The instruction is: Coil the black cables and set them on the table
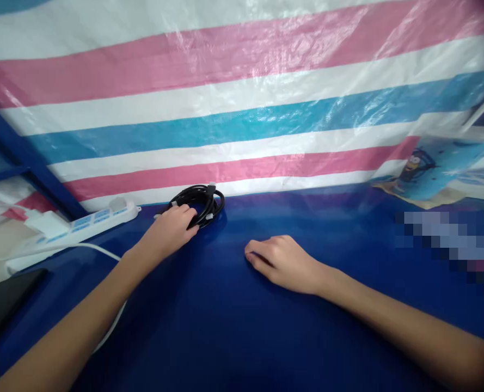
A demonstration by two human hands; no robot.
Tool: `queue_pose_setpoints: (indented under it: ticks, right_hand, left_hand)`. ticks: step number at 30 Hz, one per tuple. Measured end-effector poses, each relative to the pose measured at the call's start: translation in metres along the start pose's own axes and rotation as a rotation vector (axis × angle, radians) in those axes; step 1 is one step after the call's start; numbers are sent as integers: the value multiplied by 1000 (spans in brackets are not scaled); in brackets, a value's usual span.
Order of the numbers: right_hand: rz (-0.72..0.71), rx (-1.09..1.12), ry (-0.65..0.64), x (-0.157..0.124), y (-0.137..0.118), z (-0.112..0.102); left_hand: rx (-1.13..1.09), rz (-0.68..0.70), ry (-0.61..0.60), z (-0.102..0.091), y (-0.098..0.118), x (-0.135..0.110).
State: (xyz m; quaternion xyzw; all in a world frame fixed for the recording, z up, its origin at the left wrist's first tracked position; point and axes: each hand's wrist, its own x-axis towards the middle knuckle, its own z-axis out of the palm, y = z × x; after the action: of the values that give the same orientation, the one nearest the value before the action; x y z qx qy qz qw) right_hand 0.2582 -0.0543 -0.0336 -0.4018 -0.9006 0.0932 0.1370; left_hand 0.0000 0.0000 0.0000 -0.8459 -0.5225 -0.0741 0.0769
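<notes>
Striped plastic sheeting (242, 109) backs our blue table (225, 326). Our right hand (285, 261) rests there, fingers loose and empty. Our left hand (170, 228) closes its fingers over the black cable coil (204, 198) at the table's far edge. We judge this a grasp; lifting needs every loop gathered.

A deep blue, glossy woven-plastic sheet (233, 326) is covering the flat work surface. A coiled bundle of black cable (204, 202) is lying on it at the far edge. To the left, a long white plastic power strip with pale blue socket labels (90, 222) is resting at an angle, its right end reaching onto the blue. Its thin white cord (90, 246) is trailing across the sheet toward the near left. A flat black slab (5, 299) is sitting at the left border.
</notes>
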Motion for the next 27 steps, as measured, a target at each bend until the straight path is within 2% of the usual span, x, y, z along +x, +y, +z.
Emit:
queue_pose_setpoints:
  ticks: [2, 5, 7, 9, 11, 14, 16, 18, 21, 24, 27]
  right_hand:
    - [15, 48, 5, -4, 1, 0]
    - [55, 124, 22, -10, 1, -1]
    - [73, 162, 30, -13, 0, -2]
    - [82, 199, 40, -13, -1, -4]
    - [92, 245, 52, -13, -1, -5]
    - [114, 351, 74, -11, 1, -6]
    - [158, 455, 119, -8, 5, -6]
    - [227, 567, 195, -6, 9, -6]
    - [285, 703, 308, -6, 8, -7]
    - [181, 826, 367, -8, -2, -13]
    - [120, 940, 446, -9, -10, -22]
  left_hand:
    - [-25, 32, -76, -12, -2, 11]
    - [-93, 70, -176, -40, -5, 31]
    - [-126, 64, -175, -61, -8, 45]
    - [-129, -13, -64, -82, -10, 58]
    - [-99, -134, 112, -101, -8, 66]
    - [-78, -223, 344, -124, 5, 63]
    - [-158, -225, 398, -134, 19, 55]
    - [-310, -227, 402, -137, 35, 48]
    - [-699, -191, 352, -128, 61, 44]
    - [-1050, -213, 200, -103, 82, 51]
    - [-1119, -216, -18, -69, 89, 63]
